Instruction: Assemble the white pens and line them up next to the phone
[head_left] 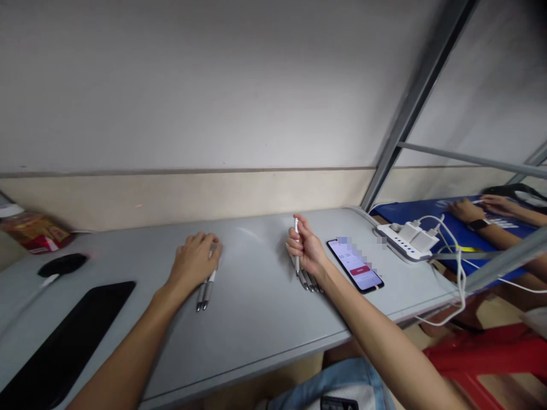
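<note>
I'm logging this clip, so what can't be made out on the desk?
Head view only.
Left pens: tops covered by the left hand, count unsure.
Right pens: partly hidden beneath the right hand, which grips an upright pen.
Phone screen: blurred.
Black pad: cut off by the lower edge.

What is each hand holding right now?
Left hand: lies over two pens on the table, grip unclear.
Right hand: shut on one upright pen.

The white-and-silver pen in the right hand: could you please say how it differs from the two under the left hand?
The white-and-silver pen stands upright, gripped in the right hand; the two pens lie flat on the grey table under the left hand. It is single; they lie side by side. Colours match.
</note>
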Demonstrator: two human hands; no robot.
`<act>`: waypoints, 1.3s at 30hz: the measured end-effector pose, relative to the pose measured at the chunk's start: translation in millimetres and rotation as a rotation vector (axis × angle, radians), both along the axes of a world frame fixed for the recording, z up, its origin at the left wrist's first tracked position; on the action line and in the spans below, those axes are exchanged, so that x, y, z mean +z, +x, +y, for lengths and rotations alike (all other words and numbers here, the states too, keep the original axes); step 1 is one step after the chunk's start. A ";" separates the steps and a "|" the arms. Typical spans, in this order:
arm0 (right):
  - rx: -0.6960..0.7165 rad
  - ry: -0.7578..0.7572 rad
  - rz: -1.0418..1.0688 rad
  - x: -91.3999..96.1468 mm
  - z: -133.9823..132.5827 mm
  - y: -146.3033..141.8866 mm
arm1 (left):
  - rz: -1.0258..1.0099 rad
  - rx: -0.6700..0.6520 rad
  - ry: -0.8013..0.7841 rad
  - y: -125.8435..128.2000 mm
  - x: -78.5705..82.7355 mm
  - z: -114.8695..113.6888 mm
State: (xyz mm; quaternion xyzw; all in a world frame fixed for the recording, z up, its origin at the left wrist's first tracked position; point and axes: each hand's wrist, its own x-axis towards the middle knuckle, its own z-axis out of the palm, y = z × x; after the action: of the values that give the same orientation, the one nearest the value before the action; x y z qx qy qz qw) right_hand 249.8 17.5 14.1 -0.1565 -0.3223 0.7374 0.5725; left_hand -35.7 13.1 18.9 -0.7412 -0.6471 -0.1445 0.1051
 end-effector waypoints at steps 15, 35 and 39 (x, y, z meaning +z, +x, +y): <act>-0.049 -0.001 -0.157 1.9 0.1 -1.6 | -0.115 -0.019 -0.121 -25.0 -6.3 11.3; -0.460 0.562 -1.678 -20.3 15.5 3.3 | -0.081 -0.045 -0.114 -3.2 -3.3 -3.3; -0.451 0.647 -1.796 -20.6 13.4 0.5 | -0.082 -0.036 -0.118 -3.6 -3.6 -2.6</act>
State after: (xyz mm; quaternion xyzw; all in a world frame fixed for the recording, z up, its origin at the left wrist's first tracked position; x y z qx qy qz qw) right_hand 250.3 30.9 -6.6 -0.5530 -0.7870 0.0935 0.2572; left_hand -39.2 10.5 15.2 -0.7511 -0.6447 -0.1383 0.0320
